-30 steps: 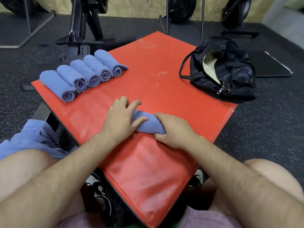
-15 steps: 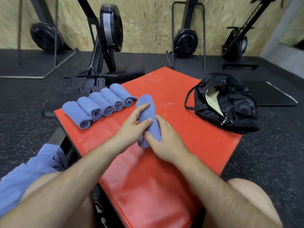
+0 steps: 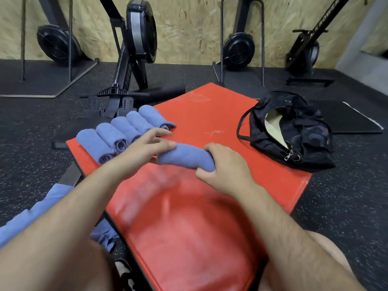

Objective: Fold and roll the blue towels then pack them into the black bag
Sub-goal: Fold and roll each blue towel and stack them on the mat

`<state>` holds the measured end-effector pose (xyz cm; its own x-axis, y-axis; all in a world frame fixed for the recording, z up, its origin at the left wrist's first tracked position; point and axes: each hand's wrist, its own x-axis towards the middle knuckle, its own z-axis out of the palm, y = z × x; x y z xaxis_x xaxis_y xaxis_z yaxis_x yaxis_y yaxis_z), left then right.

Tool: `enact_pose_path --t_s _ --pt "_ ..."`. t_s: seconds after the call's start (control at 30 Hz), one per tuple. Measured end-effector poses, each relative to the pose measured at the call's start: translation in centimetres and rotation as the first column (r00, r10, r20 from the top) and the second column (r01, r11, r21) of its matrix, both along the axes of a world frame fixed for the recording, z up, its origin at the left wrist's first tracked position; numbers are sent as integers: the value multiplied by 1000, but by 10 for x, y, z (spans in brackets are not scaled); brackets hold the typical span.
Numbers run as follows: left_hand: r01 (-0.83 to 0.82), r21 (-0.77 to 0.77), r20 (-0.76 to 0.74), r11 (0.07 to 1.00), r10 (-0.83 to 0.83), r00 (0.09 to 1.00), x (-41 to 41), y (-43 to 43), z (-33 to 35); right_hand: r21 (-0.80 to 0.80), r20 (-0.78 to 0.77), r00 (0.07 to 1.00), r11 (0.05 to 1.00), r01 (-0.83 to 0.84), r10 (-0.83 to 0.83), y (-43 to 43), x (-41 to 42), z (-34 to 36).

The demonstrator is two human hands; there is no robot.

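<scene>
A rolled blue towel (image 3: 184, 156) lies crosswise just above the red mat (image 3: 201, 227). My right hand (image 3: 224, 166) grips its right end with curled fingers. My left hand (image 3: 147, 147) touches its left end with the fingertips, fingers mostly straight. Behind my left hand, several rolled blue towels (image 3: 117, 133) sit side by side along the mat's left edge. The black bag (image 3: 294, 133) lies on the mat's right corner, unzipped, its pale lining showing.
Loose blue towels (image 3: 31, 215) are heaped at my left by my leg. Rowing machines (image 3: 134, 45) stand on the dark rubber floor beyond the mat. A black floor mat (image 3: 354, 120) lies behind the bag.
The rolled towel was lifted off the mat, held upright between both hands, then turned crosswise. My right hand now holds its right end and my left hand has slid to its left tip.
</scene>
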<state>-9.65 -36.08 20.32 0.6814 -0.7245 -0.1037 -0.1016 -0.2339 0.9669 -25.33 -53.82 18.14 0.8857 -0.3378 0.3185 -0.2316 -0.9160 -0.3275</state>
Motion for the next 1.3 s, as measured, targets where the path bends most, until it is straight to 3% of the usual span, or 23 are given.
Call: enact_pose_path --t_s 0.07,0.1,0.2,0.27,0.47,0.57,0.7,0.8,0.87,1.03,1.3 --pt "-277 -144 -7 950 279 960 -3 -4 -12 134 48 989 982 133 -140 2 3 -3" --pt "-304 -193 16 933 313 950 -10 -8 -19 174 60 980 968 179 -192 4 6 -4" --pt "-124 -284 113 951 161 980 -36 -21 -34 284 82 963 932 224 -256 14 14 -2" --pt "-34 -306 85 951 62 994 -43 -34 -32 331 88 972 926 180 -220 19 20 1" --pt "-95 -314 86 945 128 988 -1 -59 -15 542 119 993 838 -62 -3 5 51 15" --pt "-40 -239 171 970 83 982 39 -71 -19 607 66 998 794 -27 -16 -14 89 17" --pt "-125 -130 346 984 163 924 93 -88 -44 589 -4 999 807 46 -53 -44 161 2" --pt "-295 37 597 955 216 772 132 -88 -71 553 -63 996 829 84 -59 -65 221 -14" --pt "-413 184 738 892 152 657 153 -84 -81 562 -90 993 820 110 -72 -74 259 -25" --pt "-474 336 768 814 54 638 177 -90 -92 613 -138 990 782 112 -33 -80 339 -52" --pt "-463 325 763 825 61 644 187 -88 -102 549 -240 969 815 187 -61 -98 391 -69"
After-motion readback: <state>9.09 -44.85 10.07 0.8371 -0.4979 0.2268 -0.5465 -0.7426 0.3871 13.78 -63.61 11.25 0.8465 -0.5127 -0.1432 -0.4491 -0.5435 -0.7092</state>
